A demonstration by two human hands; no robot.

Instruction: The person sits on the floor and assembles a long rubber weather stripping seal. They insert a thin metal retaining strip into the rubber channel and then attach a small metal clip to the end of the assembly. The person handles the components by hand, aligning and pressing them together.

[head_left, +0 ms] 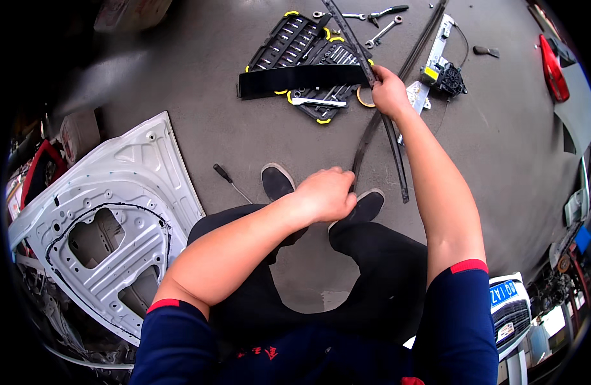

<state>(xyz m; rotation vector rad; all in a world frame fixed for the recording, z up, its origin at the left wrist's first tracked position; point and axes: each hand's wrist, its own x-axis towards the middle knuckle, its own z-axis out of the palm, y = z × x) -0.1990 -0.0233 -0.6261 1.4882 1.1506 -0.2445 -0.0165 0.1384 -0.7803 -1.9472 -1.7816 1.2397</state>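
Note:
My left hand (327, 194) is closed over the lower end of a long dark rubber-like strip (366, 142), which runs up and away to the far right. Farther out, my right hand (391, 94) grips a second long black trim strip (396, 151) partway along its length. That strip slants from the top edge down toward my right shoe. A glossy black flat panel (302, 80) lies across the open tool case, its right end close to my right fingertips; whether they touch it I cannot tell. My thumb and fingers partly hide the strips.
The black tool case (289, 42) holds sockets and bits. Wrenches (385, 32) and a window regulator with motor (444, 76) lie beyond. A screwdriver (223, 173) is by my left shoe. A bare white car door (109, 212) stands left; a red tail light (552, 70) is right.

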